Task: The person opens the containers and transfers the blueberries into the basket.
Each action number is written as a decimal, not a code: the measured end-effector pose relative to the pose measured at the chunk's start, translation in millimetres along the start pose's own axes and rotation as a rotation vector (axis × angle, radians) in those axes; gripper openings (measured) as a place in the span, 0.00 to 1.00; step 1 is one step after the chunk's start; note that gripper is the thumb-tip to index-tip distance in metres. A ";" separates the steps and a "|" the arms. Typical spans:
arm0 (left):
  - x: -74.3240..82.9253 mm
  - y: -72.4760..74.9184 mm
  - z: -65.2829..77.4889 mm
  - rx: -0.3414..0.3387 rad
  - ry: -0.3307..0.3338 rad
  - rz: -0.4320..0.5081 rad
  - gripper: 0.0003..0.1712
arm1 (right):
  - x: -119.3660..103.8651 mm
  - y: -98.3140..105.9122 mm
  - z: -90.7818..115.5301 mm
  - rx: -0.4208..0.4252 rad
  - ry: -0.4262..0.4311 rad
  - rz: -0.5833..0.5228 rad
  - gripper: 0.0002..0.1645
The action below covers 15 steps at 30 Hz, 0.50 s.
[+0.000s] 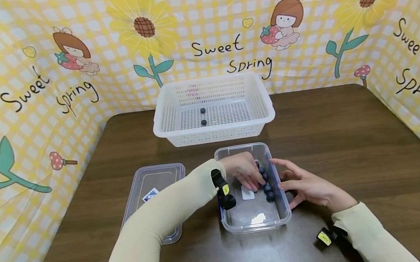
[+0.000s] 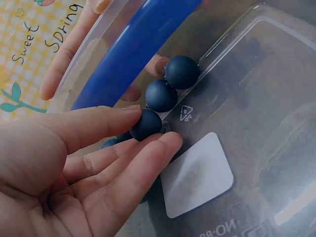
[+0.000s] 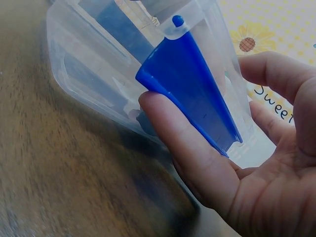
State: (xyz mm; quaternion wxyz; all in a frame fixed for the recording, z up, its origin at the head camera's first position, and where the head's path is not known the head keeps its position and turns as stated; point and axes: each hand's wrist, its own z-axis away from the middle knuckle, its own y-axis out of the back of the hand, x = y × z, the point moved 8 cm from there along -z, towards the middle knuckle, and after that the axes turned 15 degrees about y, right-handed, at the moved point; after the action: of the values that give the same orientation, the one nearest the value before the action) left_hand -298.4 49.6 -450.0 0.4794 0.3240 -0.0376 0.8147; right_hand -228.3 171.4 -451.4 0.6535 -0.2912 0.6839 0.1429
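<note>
Inside a clear plastic box [image 1: 254,224], several dark blueberries [image 1: 270,196] lie in a line along the right wall. The left hand [image 1: 245,171] reaches down into the box. In the left wrist view its thumb and fingers pinch one blueberry [image 2: 148,125], close by two others. The right hand [image 1: 309,186] touches the box's right wall from outside, fingers spread and fairly straight. Seen from the right wrist, a digit lies along the edge of a blue latch [image 3: 190,94] on that wall. A white square label [image 2: 197,175] shows at the box's bottom.
A white perforated basket [image 1: 216,133] stands behind the box, with two blueberries [image 1: 203,116] on its floor. To the left, partly under the left sleeve, lies a clear lid [image 1: 159,174] with a small blue-and-white sticker. Patterned cloth walls surround the brown table [image 1: 356,127].
</note>
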 end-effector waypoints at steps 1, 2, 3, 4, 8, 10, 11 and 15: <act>-0.2 0.4 -0.2 -0.001 -0.003 0.002 0.04 | 0.1 -0.1 -0.1 0.001 -0.001 0.001 0.40; -0.3 0.8 0.1 -0.003 -0.005 0.002 0.04 | 0.3 -0.2 -0.1 0.001 -0.002 0.001 0.40; -0.2 1.4 0.7 -0.007 -0.011 0.002 0.04 | 0.4 -0.4 -0.2 0.002 -0.002 0.002 0.40; -0.3 2.3 1.1 -0.011 -0.016 0.001 0.03 | 0.5 -0.5 -0.3 0.002 -0.003 0.002 0.40; 2.1 8.6 6.1 -0.018 -0.050 -0.019 0.03 | 0.9 -0.9 -0.4 0.005 -0.004 0.001 0.40; 3.7 12.5 8.1 -0.021 -0.061 -0.018 0.03 | 0.7 -0.6 -0.3 0.007 -0.001 0.003 0.40; 4.7 14.0 9.4 -0.025 -0.061 -0.015 0.03 | 0.7 -0.3 -0.2 0.009 -0.001 0.005 0.40; 6.7 19.3 14.7 -0.039 -0.065 0.015 0.03 | 0.7 1.1 -0.2 0.015 -0.004 0.014 0.40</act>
State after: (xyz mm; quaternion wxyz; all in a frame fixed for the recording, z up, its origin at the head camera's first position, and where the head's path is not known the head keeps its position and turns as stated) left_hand -308.9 38.8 -429.9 0.4782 0.3405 -0.0715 0.8064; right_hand -229.0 171.9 -452.3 0.6558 -0.2814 0.6858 0.1428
